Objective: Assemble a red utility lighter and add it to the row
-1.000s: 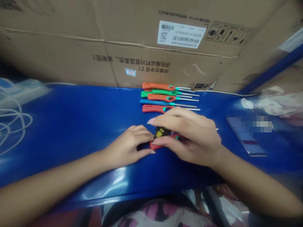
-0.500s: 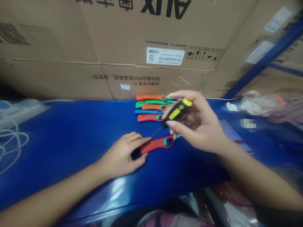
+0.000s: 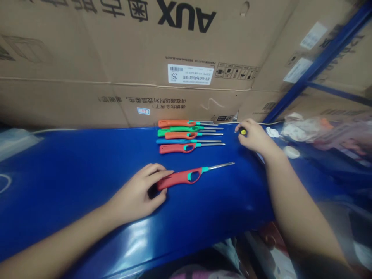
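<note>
My left hand (image 3: 142,190) grips the butt end of a red gas lighter (image 3: 177,178) lying on the blue table, its metal tube pointing right. Over at the far right of the table, my right hand (image 3: 254,135) is closed around a screwdriver (image 3: 243,132); just the yellow end of its handle shows, the rest hidden by the fingers. Between the hands and the carton lie several more lighters in a stack of rows: an orange one (image 3: 177,123) at the back, then green, orange and blue (image 3: 174,141), with a red one (image 3: 174,148) in front.
A large cardboard box (image 3: 116,58) stands along the back of the blue table (image 3: 87,166). Plastic bags (image 3: 302,128), a crumpled tissue (image 3: 273,132) and a small white round item (image 3: 291,152) lie at the right. A blue metal post (image 3: 302,77) rises behind them.
My right hand has moved away from the red lighter to the back right, taking the screwdriver with it. My left hand stays on the lighter. The view has shifted slightly.
</note>
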Tool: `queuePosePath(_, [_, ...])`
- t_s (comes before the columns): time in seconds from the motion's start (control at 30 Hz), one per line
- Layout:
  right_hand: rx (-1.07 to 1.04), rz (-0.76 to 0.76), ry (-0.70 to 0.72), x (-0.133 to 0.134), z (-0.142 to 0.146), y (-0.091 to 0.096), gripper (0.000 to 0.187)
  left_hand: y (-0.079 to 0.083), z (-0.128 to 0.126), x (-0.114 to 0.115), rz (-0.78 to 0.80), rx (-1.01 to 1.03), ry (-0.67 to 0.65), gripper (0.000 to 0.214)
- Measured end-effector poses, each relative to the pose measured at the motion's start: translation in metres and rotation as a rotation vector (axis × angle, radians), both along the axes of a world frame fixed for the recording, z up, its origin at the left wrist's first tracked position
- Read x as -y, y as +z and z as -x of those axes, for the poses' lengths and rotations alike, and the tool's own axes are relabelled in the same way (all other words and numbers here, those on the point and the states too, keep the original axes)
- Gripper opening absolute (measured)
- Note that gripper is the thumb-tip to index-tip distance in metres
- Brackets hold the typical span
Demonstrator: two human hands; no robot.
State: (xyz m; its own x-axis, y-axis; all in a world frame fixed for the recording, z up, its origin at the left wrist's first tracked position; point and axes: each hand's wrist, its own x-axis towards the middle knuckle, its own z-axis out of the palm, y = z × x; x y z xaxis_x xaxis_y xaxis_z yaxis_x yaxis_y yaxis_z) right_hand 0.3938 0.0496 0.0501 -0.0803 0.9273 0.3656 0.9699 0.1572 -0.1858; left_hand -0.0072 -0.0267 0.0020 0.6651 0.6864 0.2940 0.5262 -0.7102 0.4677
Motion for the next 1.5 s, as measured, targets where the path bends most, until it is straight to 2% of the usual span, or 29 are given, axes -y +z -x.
queuePosePath(0.1, [0.009,0.104,-0.032,-0.008,-0.016,-0.012,0.018,-0.001,0.000,-0.001,-0.017,-0.016,0.001,0.042])
queuePosePath(0.2, [0.008,0.174,-0.048,-0.014,-0.023,-0.022,0.022,-0.002,0.001,-0.002,-0.024,-0.027,-0.001,0.039])
queuePosePath(0.53, [0.037,0.262,-0.085,-0.020,-0.034,-0.038,0.041,-0.004,0.000,-0.006,-0.042,0.057,-0.018,0.034])
queuePosePath(0.7, [0.030,0.173,-0.052,-0.018,-0.030,-0.031,0.032,0.000,0.000,-0.010,-0.143,0.140,0.052,0.033])
queuePosePath(0.87, [-0.035,-0.032,0.153,-0.010,-0.001,-0.012,0.045,0.015,0.002,-0.019,-0.232,0.207,0.120,0.032])
queuePosePath(1.0, [-0.100,-0.229,0.401,-0.004,0.030,-0.012,0.045,0.029,0.001,-0.046,-0.293,0.239,0.189,0.033])
queuePosePath(1.07, [-0.100,-0.270,0.437,-0.002,0.043,-0.018,0.047,0.035,-0.004,-0.068,-0.332,0.249,0.233,0.034])
queuePosePath(1.17, [-0.062,-0.202,0.446,-0.003,0.056,-0.032,0.049,0.040,-0.018,-0.107,-0.358,0.253,0.276,0.037])
queuePosePath(1.3, [-0.019,-0.033,0.417,-0.005,0.061,-0.049,0.053,0.037,-0.039,-0.156,-0.322,0.231,0.302,0.035])
queuePosePath(1.4, [-0.007,0.024,0.401,-0.007,0.061,-0.054,0.053,0.030,-0.051,-0.179,-0.306,0.209,0.294,0.031])
queuePosePath(1.5, [-0.003,0.041,0.398,-0.007,0.061,-0.054,0.054,0.022,-0.057,-0.188,-0.313,0.192,0.301,0.030])
